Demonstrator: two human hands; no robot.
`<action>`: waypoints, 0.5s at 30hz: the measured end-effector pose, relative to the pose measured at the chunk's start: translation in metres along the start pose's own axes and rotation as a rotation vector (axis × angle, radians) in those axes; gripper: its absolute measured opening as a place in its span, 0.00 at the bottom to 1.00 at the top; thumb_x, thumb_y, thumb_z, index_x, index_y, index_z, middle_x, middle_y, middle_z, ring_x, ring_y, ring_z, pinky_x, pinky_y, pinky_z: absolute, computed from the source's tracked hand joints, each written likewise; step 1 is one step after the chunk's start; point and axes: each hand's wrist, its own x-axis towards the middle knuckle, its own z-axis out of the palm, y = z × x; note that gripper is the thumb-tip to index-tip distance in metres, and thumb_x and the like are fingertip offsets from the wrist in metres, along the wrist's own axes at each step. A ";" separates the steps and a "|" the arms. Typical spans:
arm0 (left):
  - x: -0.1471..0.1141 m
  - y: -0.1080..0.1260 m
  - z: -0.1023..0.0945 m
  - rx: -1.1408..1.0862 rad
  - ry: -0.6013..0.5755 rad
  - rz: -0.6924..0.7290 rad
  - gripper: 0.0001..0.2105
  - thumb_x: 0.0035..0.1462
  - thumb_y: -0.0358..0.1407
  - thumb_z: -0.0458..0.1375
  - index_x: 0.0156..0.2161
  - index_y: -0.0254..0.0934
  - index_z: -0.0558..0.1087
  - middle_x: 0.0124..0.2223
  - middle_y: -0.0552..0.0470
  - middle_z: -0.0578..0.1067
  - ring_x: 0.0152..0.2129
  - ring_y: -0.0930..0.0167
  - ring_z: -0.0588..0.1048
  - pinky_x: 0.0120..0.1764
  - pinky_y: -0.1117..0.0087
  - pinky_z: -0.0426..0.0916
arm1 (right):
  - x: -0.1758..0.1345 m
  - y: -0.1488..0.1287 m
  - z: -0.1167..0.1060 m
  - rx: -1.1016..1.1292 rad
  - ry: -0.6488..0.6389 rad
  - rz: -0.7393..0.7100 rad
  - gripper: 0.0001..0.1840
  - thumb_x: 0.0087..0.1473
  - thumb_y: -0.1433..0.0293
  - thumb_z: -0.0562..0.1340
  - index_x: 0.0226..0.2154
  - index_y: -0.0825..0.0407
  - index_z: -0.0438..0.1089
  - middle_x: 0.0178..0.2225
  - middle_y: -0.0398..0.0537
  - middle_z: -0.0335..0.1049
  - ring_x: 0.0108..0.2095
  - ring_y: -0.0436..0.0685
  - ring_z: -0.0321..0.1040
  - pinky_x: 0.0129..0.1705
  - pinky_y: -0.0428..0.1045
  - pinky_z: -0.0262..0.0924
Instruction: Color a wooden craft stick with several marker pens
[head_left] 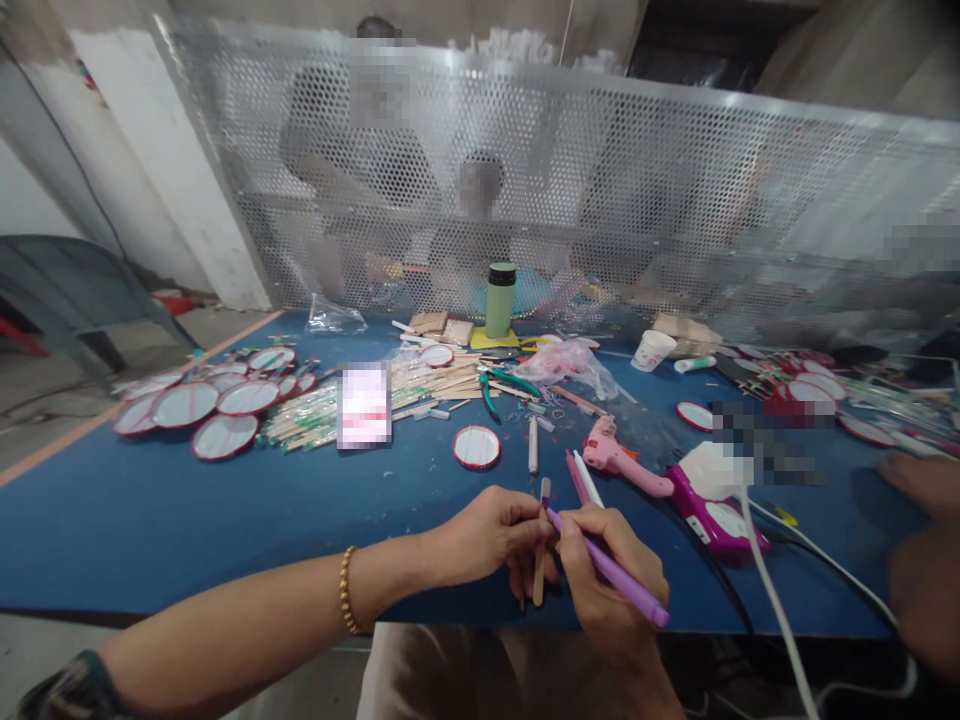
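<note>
Near the table's front edge, my left hand (491,535) pinches a wooden craft stick (539,575) that stands nearly upright in the view. A purple patch shows near the stick's top end. A purple marker pen (619,580) is gripped in my right hand (611,590), its tip touching or close to the stick beside my left fingers. Just beyond my hands lie a pink pen (576,478) and a white pen (589,482). A round white disc with a red rim (476,447) rests farther off, with a pale marker (533,445) to its right.
A pink glue gun (626,465) and a purple box (712,520) with cables are at right. Pliers (510,382), wooden sticks (450,380), a green bottle (500,302) and a paper cup (652,350) stand behind. Red-rimmed discs (187,403) pile up left. Another person's hand (919,485) is at right.
</note>
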 end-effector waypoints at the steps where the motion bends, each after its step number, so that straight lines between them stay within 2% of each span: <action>1: 0.000 0.000 0.000 -0.003 0.000 0.001 0.30 0.47 0.65 0.59 0.29 0.35 0.66 0.22 0.55 0.73 0.12 0.78 0.67 0.18 0.75 0.62 | 0.000 0.000 0.000 -0.002 0.001 0.004 0.09 0.61 0.71 0.59 0.29 0.51 0.71 0.22 0.42 0.74 0.20 0.48 0.71 0.24 0.42 0.64; 15: -0.001 0.000 0.001 -0.008 -0.004 0.008 0.30 0.47 0.65 0.59 0.30 0.35 0.66 0.23 0.55 0.73 0.12 0.79 0.66 0.17 0.77 0.60 | 0.003 -0.003 0.000 0.006 0.008 -0.013 0.09 0.60 0.72 0.60 0.28 0.51 0.71 0.20 0.39 0.71 0.18 0.47 0.68 0.23 0.42 0.63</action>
